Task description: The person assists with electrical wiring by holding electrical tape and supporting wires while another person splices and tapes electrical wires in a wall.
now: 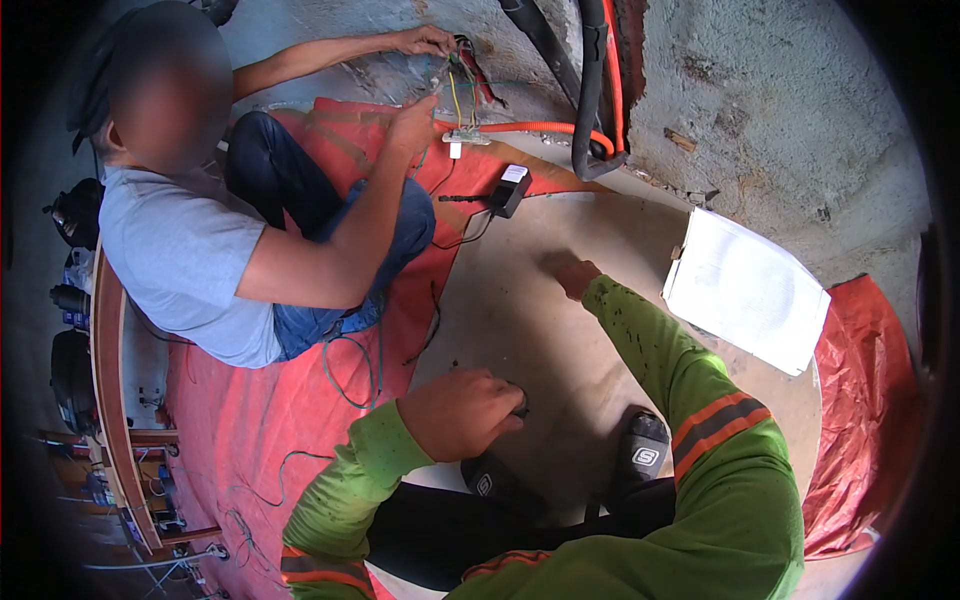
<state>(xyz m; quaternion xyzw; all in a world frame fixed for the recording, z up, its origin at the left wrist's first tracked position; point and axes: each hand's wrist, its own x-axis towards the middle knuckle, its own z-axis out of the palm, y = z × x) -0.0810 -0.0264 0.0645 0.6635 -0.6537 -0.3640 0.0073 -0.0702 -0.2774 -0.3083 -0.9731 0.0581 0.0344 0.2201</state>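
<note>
Near centre, my left hand (pixel 462 415) grips one small dark object (pixel 520 402); my right hand (pixel 577 279), farther right over pale flooring (pixel 510 300), grip I cannot tell; far wires (pixel 456 92) exposed, apparently unfinished.

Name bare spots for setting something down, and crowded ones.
Bare: the pale board between the black adapter and the left hand, and its shadowed strip between the right hand and the white papers. Crowded: around the co-worker's hands, wires and orange conduit.

The left hand (pixel 458 415) is curled — the right hand (pixel 577 279) farther forward, arm (pixel 655 350) outstretched.
</note>
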